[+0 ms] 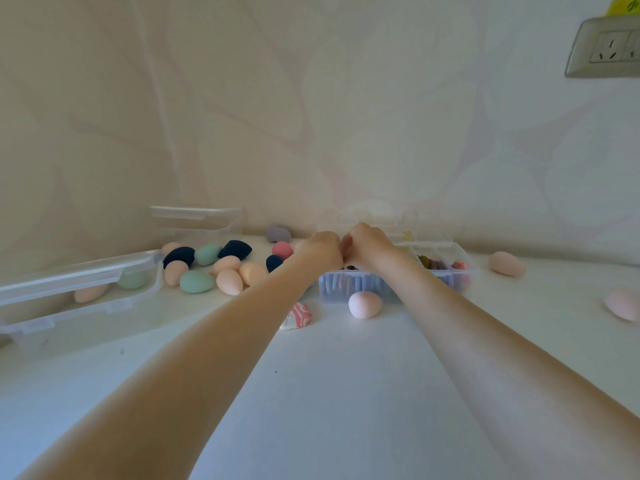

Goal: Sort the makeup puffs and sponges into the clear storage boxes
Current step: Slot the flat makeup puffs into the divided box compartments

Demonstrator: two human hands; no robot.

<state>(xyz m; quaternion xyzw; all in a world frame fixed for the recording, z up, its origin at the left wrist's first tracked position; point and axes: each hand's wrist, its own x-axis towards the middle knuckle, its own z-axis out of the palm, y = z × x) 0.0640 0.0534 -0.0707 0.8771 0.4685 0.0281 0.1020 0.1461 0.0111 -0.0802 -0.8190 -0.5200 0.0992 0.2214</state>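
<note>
Head view: both hands, left (320, 249) and right (367, 245), are curled together over the divided box (446, 268); contents cannot be told. Sponges (228, 281) left of the grip are judged light, soft; pinch at midbody.

no legible text found, yellow sticker (626, 4) above wall socket (606, 46) carries dark handwritten marks, cut off by frame edge and unreadable, no brands or numbers made out on boxes or sponges
</note>
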